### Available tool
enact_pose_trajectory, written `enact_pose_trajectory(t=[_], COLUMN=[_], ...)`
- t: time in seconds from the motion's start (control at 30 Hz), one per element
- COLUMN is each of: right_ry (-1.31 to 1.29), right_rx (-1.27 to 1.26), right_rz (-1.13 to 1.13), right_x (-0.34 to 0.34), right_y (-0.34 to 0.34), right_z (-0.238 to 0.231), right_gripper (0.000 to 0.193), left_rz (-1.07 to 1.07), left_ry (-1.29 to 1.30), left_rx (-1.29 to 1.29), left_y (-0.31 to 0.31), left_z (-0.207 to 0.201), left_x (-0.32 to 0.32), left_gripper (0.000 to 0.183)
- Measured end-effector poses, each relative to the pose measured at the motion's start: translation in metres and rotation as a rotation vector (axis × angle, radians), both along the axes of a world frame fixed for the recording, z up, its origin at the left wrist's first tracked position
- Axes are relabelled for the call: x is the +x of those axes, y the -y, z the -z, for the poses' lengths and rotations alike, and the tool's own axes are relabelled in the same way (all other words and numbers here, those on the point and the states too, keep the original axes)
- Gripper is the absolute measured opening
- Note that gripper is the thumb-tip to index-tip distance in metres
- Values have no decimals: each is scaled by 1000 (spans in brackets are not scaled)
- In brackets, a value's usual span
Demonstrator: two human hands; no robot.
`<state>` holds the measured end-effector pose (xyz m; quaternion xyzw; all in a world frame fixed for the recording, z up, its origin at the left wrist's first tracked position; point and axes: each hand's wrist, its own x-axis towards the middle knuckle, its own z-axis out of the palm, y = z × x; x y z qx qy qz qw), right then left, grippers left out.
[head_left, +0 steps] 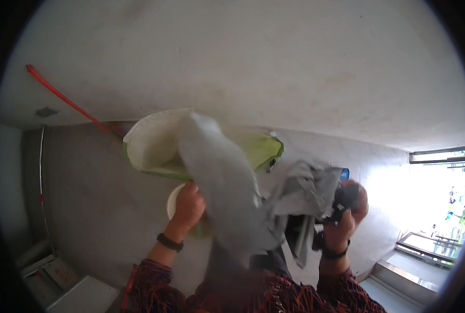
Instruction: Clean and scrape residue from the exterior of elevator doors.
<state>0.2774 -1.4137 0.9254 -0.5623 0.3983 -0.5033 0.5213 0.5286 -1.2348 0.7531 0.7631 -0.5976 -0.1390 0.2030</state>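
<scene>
Cloth (222,172), grey and motion-blurred, hangs between my hands, its long axis slanting away leftward over the green-edged bag (148,147), my right hand (354,211) clutching its bunched end, my left hand (189,206) nearer the bag, curled, though I can't tell on what.

Wearer had a dark shirt (232,297) with squiggly reddish lines, sleeves (156,279) ending mid-forearm, plus black bands (169,242) on left and right wrists.

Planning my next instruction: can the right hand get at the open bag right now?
Probably not easily: the right hand looks occupied, and grey cloth spreads between it and the open bag.
</scene>
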Motion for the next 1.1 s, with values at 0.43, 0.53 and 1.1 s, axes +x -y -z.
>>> enact_pose_trajectory(t=[0.43,0.53,1.1], right_ry=[-640,-839,-600], right_rx=[-614,-868,-528], right_rz=[-1128,-1299,-1015], right_x=[115,114,95], right_y=[15,-8,14], right_z=[155,179,183], right_gripper=[25,21,30], left_rz=[-109,-165,-234], left_ry=[-111,-175,-195], left_rx=[-68,-131,-174], left_y=[-26,-37,-48], left_z=[-3,-10,7], left_x=[-65,-67,-45], left_gripper=[15,12,12])
